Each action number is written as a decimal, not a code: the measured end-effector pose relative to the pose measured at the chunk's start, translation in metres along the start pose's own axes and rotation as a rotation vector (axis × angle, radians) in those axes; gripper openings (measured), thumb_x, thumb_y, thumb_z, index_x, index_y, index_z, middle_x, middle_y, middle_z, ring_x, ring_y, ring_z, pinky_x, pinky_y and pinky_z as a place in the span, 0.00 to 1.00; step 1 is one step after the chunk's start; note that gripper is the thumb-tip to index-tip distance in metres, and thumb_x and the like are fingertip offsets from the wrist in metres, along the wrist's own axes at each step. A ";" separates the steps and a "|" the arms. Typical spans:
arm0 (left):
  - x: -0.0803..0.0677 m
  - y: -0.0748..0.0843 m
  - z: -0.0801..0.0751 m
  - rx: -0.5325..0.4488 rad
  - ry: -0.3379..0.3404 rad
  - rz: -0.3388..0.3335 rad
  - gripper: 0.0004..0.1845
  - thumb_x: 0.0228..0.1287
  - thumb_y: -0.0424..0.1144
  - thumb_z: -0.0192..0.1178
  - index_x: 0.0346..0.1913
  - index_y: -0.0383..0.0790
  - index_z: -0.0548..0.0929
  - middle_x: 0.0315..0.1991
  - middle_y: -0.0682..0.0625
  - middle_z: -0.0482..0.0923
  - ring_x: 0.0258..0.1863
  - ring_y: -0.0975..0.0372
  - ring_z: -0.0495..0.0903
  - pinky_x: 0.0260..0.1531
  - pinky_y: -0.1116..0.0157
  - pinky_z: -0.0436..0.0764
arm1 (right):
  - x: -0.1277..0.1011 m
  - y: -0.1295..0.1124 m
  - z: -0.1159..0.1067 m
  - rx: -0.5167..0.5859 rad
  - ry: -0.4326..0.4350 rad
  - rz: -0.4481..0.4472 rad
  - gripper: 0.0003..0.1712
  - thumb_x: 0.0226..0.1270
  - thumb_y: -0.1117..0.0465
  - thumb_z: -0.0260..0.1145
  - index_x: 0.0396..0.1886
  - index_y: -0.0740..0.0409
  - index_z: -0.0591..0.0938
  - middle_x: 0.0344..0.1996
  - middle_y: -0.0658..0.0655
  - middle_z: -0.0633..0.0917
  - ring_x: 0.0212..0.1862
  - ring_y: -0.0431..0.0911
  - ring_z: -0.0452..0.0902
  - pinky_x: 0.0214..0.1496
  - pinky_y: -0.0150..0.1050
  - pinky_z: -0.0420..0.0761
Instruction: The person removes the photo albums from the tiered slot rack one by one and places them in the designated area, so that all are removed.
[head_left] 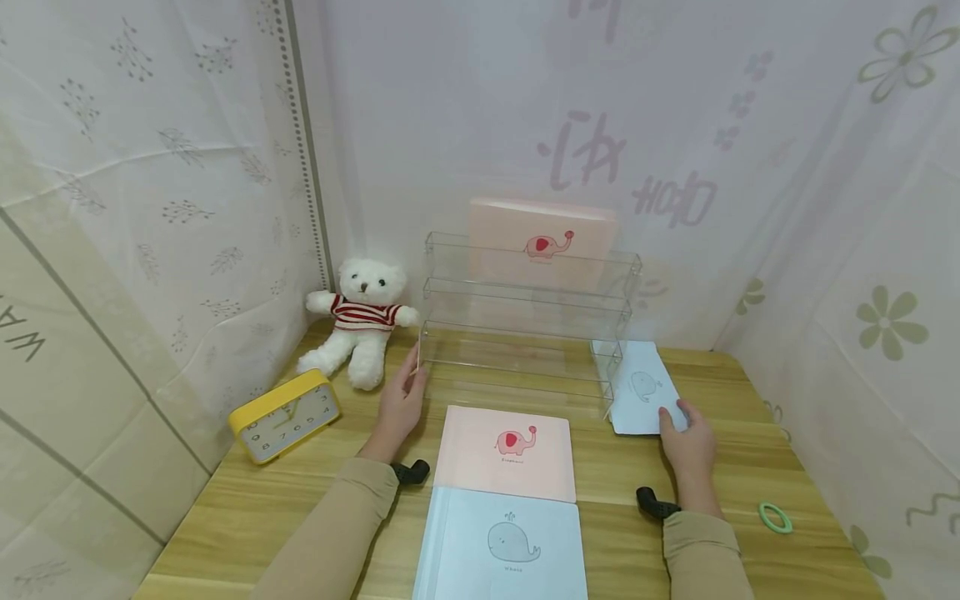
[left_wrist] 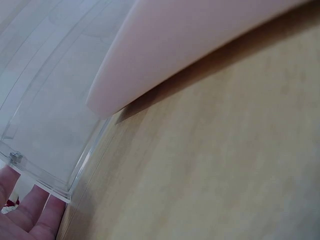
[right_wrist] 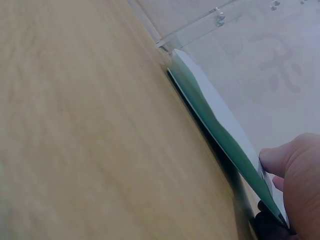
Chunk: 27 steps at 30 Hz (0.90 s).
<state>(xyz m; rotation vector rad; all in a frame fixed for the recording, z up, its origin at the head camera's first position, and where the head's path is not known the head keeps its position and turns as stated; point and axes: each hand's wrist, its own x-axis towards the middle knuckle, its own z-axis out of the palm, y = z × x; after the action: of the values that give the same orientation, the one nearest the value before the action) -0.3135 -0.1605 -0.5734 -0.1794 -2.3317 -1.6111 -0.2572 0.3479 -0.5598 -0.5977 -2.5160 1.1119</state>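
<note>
A clear acrylic tiered rack stands at the back of the wooden table. My left hand is at its left side; in the left wrist view the fingers touch the outside of the side panel with straight fingertips. At the rack's right end, my right hand pinches the near corner of a thin light blue notebook with a whale on it, thumb on top. Seen from the right wrist, this notebook shows a green edge and tilts up toward the hand. A pink elephant notebook stands upright in the top tier.
In front of the rack, another pink elephant notebook and a larger-looking light blue whale notebook lie flat end to end. A white teddy bear sits left, behind a yellow clock. A green ring lies at right.
</note>
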 end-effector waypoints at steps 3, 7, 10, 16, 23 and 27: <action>0.000 0.000 0.000 0.000 -0.001 -0.001 0.31 0.90 0.44 0.54 0.88 0.62 0.63 0.78 0.35 0.76 0.68 0.38 0.83 0.67 0.35 0.80 | -0.001 -0.001 0.001 -0.004 0.004 -0.006 0.33 0.83 0.51 0.64 0.77 0.67 0.77 0.78 0.74 0.74 0.82 0.72 0.65 0.85 0.67 0.63; 0.000 0.000 -0.001 -0.002 -0.002 0.002 0.31 0.90 0.44 0.54 0.88 0.63 0.63 0.78 0.34 0.75 0.69 0.37 0.83 0.66 0.35 0.80 | -0.002 -0.002 0.001 -0.008 0.010 -0.012 0.32 0.82 0.52 0.64 0.76 0.68 0.77 0.78 0.75 0.75 0.82 0.72 0.66 0.84 0.67 0.65; 0.000 0.000 0.000 0.001 0.002 -0.001 0.31 0.90 0.44 0.54 0.88 0.63 0.63 0.78 0.35 0.75 0.69 0.37 0.83 0.67 0.35 0.81 | -0.001 -0.001 0.001 -0.003 0.012 -0.013 0.32 0.83 0.53 0.64 0.76 0.68 0.78 0.77 0.75 0.75 0.81 0.72 0.67 0.84 0.67 0.66; -0.001 0.002 0.004 -0.008 -0.014 0.008 0.32 0.89 0.41 0.54 0.89 0.59 0.63 0.80 0.34 0.73 0.70 0.37 0.82 0.68 0.35 0.80 | -0.005 -0.011 -0.006 0.059 0.040 0.041 0.33 0.86 0.49 0.59 0.77 0.67 0.77 0.78 0.76 0.74 0.82 0.74 0.64 0.84 0.69 0.64; -0.002 0.003 0.003 0.005 -0.012 -0.007 0.32 0.89 0.42 0.54 0.88 0.63 0.63 0.79 0.35 0.75 0.69 0.38 0.83 0.66 0.36 0.81 | 0.000 -0.069 -0.011 0.188 0.181 -0.124 0.28 0.85 0.48 0.62 0.69 0.65 0.83 0.71 0.72 0.81 0.76 0.70 0.73 0.80 0.67 0.70; -0.001 0.004 0.001 -0.006 0.009 -0.012 0.31 0.89 0.44 0.54 0.88 0.64 0.64 0.79 0.35 0.75 0.69 0.38 0.83 0.67 0.36 0.81 | 0.013 -0.122 -0.015 0.280 0.210 -0.293 0.26 0.85 0.49 0.64 0.66 0.66 0.84 0.67 0.70 0.84 0.73 0.65 0.77 0.80 0.61 0.73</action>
<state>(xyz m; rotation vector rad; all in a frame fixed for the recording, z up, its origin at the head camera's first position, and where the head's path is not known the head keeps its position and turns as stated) -0.3112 -0.1583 -0.5701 -0.1600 -2.3253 -1.6216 -0.2909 0.2894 -0.4561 -0.2451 -2.1345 1.1903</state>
